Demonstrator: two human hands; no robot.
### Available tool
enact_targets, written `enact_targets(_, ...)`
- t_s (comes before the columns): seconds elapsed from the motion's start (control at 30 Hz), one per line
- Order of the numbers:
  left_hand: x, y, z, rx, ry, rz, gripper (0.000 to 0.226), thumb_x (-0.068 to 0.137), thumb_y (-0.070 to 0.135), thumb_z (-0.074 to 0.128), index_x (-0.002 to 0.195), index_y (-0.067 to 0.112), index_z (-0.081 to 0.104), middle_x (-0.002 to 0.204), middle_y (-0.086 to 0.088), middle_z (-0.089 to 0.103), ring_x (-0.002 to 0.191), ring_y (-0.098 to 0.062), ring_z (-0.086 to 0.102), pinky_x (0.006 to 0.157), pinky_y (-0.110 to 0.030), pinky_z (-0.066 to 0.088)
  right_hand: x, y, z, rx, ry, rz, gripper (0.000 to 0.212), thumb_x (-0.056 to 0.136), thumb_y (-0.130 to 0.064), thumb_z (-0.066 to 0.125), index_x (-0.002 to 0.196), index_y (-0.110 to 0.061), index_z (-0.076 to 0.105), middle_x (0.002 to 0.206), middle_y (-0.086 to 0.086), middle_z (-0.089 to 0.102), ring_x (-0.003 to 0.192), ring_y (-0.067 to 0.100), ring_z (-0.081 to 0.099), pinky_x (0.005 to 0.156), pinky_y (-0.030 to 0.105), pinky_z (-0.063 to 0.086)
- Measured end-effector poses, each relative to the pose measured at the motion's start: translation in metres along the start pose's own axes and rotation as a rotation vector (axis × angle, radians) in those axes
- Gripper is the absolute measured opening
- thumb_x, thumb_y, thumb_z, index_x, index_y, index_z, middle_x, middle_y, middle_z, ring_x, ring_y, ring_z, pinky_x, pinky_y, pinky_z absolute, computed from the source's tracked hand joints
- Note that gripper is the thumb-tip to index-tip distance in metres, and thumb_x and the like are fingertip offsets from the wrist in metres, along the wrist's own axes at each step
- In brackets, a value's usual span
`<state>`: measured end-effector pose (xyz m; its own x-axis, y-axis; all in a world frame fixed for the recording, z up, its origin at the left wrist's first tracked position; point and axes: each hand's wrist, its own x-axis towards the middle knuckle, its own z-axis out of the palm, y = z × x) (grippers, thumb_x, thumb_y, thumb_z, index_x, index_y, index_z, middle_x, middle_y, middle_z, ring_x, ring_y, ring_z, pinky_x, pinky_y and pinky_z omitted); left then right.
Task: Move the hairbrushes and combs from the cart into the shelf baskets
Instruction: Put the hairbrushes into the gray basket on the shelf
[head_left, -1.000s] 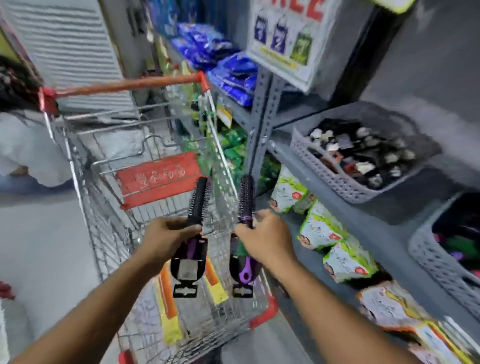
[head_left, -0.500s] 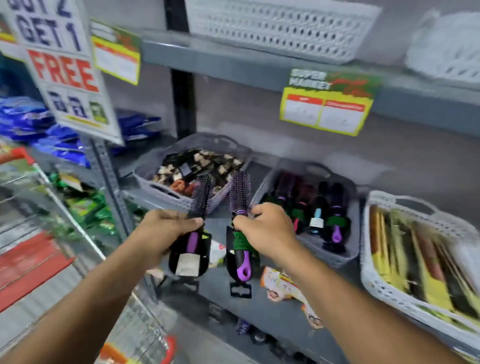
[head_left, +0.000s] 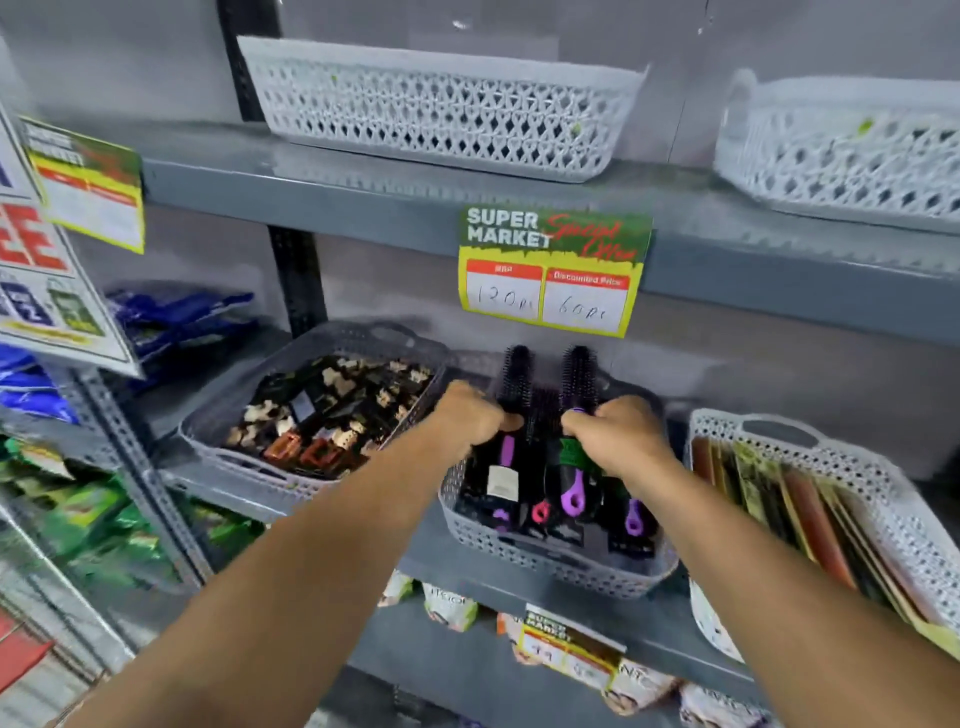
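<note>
My left hand (head_left: 470, 415) grips a round black hairbrush (head_left: 514, 382) with a purple handle on a black card. My right hand (head_left: 618, 431) holds a second round hairbrush (head_left: 577, 376) with a purple looped handle. Both brushes stand bristles-up over the grey middle basket (head_left: 545, 564), their lower ends down among several packaged brushes lying inside it. A white basket (head_left: 883, 483) to the right holds packaged combs in yellow and red cards.
A grey basket (head_left: 208, 436) of hair clips sits left of the brush basket. Two white baskets (head_left: 441, 109) stand on the shelf above, with a price sign (head_left: 553, 270) hanging from that shelf's edge. Packets fill the lower shelf and the left bay.
The view swung from the cart to the shelf. Both hands carried their brushes forward and now hold them over the grey brush basket, lower ends inside it.
</note>
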<state>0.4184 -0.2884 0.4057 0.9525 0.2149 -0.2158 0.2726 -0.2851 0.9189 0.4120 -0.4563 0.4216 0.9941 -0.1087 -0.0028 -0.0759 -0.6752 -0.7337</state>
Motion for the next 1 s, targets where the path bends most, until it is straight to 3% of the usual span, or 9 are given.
enact_targets(0.1, 0.019, -0.002, 0.019, 0.076, -0.015, 0.009, 0.047, 0.065, 0.025, 0.085, 0.088, -0.011, 0.065, 0.083, -0.024, 0.07, 0.069, -0.021, 0.063, 0.057, -0.028, 0.038, 0.015, 0.011, 0.003, 0.013, 0.021, 0.068, 0.037, 0.068, -0.033, 0.07, 0.05, -0.014, 0.044, 0.051, 0.003, 0.046, 0.048, 0.022, 0.049, 0.046, 0.026, 0.036)
enact_targets(0.17, 0.031, -0.006, 0.03, 0.138, -0.024, -0.006, 0.04, 0.068, 0.031, 0.082, 0.075, -0.004, 0.065, 0.082, -0.027, 0.069, 0.084, -0.031, 0.07, 0.053, -0.027, 0.037, 0.023, 0.018, 0.005, 0.006, 0.019, 0.106, 0.033, 0.068, -0.034, 0.069, 0.054, -0.014, 0.048, 0.057, 0.004, 0.052, 0.051, 0.023, 0.052, 0.045, 0.025, 0.035)
enact_targets(0.23, 0.032, -0.007, 0.037, 0.134, -0.019, -0.025, 0.035, 0.068, 0.027, 0.082, 0.06, 0.005, 0.057, 0.071, -0.026, 0.065, 0.088, -0.035, 0.068, 0.051, -0.027, 0.036, 0.028, 0.026, 0.008, 0.002, 0.014, 0.132, 0.03, 0.07, -0.032, 0.069, 0.058, -0.013, 0.049, 0.062, 0.004, 0.055, 0.053, 0.022, 0.053, 0.044, 0.026, 0.033)
enact_targets(0.3, 0.033, -0.008, 0.044, 0.131, -0.001, -0.029, 0.033, 0.065, 0.022, 0.084, 0.072, -0.003, 0.063, 0.082, -0.028, 0.069, 0.082, -0.036, 0.069, 0.054, -0.028, 0.039, 0.031, 0.033, 0.012, 0.003, 0.003, 0.145, 0.031, 0.071, -0.03, 0.069, 0.059, -0.013, 0.046, 0.061, 0.003, 0.053, 0.054, 0.022, 0.053, 0.044, 0.026, 0.033)
enact_targets(0.4, 0.036, -0.016, 0.053, 0.142, -0.009, -0.06, 0.047, 0.059, 0.022, 0.086, 0.089, -0.008, 0.065, 0.098, -0.029, 0.069, 0.091, -0.036, 0.069, 0.062, -0.037, 0.051, 0.034, 0.043, 0.018, -0.014, -0.028, 0.167, 0.035, 0.072, -0.03, 0.069, 0.059, -0.013, 0.042, 0.059, 0.002, 0.049, 0.052, 0.022, 0.05, 0.044, 0.027, 0.032)
enact_targets(0.57, 0.039, -0.024, 0.06, 0.154, -0.01, -0.087, 0.033, 0.06, 0.019, 0.086, 0.067, -0.003, 0.062, 0.083, -0.029, 0.068, 0.09, -0.037, 0.068, 0.063, -0.031, 0.047, 0.033, 0.051, 0.021, -0.059, -0.079, 0.165, 0.038, 0.079, -0.031, 0.069, 0.061, -0.013, 0.04, 0.061, 0.001, 0.045, 0.052, 0.018, 0.044, 0.045, 0.029, 0.03)
enact_targets(0.7, 0.038, -0.024, 0.061, 0.202, -0.006, -0.091, 0.044, 0.063, 0.02, 0.086, 0.082, -0.012, 0.061, 0.094, -0.025, 0.068, 0.093, -0.034, 0.067, 0.066, -0.033, 0.049, 0.029, 0.053, 0.022, -0.102, -0.102, 0.167, 0.037, 0.08, -0.03, 0.068, 0.061, -0.012, 0.042, 0.061, 0.001, 0.047, 0.052, 0.017, 0.046, 0.045, 0.027, 0.033)
enact_targets(0.87, 0.036, -0.021, 0.063, 0.316, 0.006, -0.109, 0.033, 0.063, 0.028, 0.086, 0.068, 0.01, 0.059, 0.077, -0.01, 0.068, 0.08, -0.027, 0.067, 0.062, -0.027, 0.043, 0.028, 0.057, 0.023, -0.149, -0.128, 0.18, 0.037, 0.082, -0.033, 0.068, 0.064, -0.012, 0.045, 0.066, 0.002, 0.051, 0.055, 0.016, 0.048, 0.045, 0.028, 0.032)
enact_targets(1.0, 0.035, -0.02, 0.063, 0.397, 0.008, -0.101, 0.037, 0.063, 0.033, 0.086, 0.071, 0.011, 0.058, 0.073, -0.004, 0.063, 0.072, -0.022, 0.061, 0.062, -0.027, 0.044, 0.028, 0.059, 0.027, -0.184, -0.131, 0.16, 0.035, 0.082, -0.036, 0.067, 0.066, -0.011, 0.049, 0.069, 0.003, 0.056, 0.059, 0.019, 0.054, 0.048, 0.028, 0.037)
